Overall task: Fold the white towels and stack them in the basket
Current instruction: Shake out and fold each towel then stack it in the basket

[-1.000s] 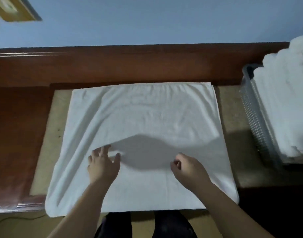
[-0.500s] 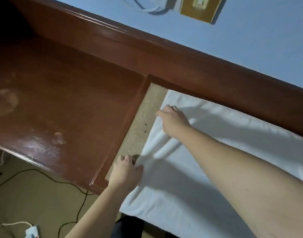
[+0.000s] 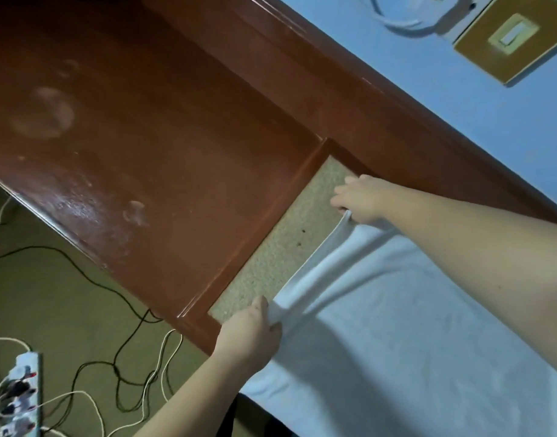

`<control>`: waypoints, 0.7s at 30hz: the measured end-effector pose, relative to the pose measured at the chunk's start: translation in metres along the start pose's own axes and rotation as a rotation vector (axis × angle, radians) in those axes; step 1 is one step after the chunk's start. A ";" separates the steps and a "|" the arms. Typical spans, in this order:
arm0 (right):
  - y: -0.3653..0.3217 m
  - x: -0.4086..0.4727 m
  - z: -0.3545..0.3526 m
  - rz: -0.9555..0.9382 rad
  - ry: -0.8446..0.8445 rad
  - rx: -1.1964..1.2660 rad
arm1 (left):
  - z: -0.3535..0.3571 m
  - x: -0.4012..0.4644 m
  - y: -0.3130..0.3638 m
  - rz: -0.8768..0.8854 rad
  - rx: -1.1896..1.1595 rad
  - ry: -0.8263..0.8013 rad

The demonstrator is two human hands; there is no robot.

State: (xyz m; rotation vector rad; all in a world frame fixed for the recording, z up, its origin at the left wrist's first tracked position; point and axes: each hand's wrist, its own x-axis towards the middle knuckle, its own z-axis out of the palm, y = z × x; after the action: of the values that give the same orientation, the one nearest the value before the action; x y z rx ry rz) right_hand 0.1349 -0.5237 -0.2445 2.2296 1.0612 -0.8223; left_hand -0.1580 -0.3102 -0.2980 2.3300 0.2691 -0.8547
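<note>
- While you hold the cloth's left edge, the biggest thing in view is the glossy red-brown wooden desk top (image 3: 138, 152), marked with pale rings, with a speckled beige inset panel (image 3: 290, 247) set into it.
- Spread flat over that panel and running off to the right lies the white rectangular cotton towel (image 3: 397, 326); its left edge is lifted clear of the panel, the rest lies on the surface.
- Your right hand (image 3: 362, 198) pinches the far left corner, fingers curled round the hem.
- Your left hand (image 3: 250, 334) grips the near left corner, cloth bunched between thumb and fingers.
- Between both hands the raised hem runs taut as a narrow ridge.
- Basket: out of view from here.
- Step in hand, by my reading: first fold, just starting; the task is early for this towel.
- Next move calls for carrying both corners together across to the right edge, keeping the hem level so the corners meet square, then smoothing.
- Down on the olive floor sit a white power strip (image 3: 18, 395) and tangled black and white cables (image 3: 129, 367).
- Up on the blue wall, a tan switch plate (image 3: 507, 39).
</note>
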 end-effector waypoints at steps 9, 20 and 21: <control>0.015 0.001 -0.005 0.146 0.038 -0.166 | -0.018 -0.017 -0.048 -0.039 0.044 0.071; 0.009 -0.019 0.027 0.491 0.492 0.086 | -0.014 -0.051 -0.082 -0.008 0.284 0.089; 0.002 -0.020 0.031 0.556 0.542 0.193 | -0.013 -0.053 -0.083 -0.006 0.296 0.079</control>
State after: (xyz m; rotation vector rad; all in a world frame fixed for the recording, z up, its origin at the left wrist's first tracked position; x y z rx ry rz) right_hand 0.1178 -0.5555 -0.2509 2.7989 0.5193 -0.0793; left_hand -0.2243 -0.2364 -0.2972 2.6429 0.1926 -0.8544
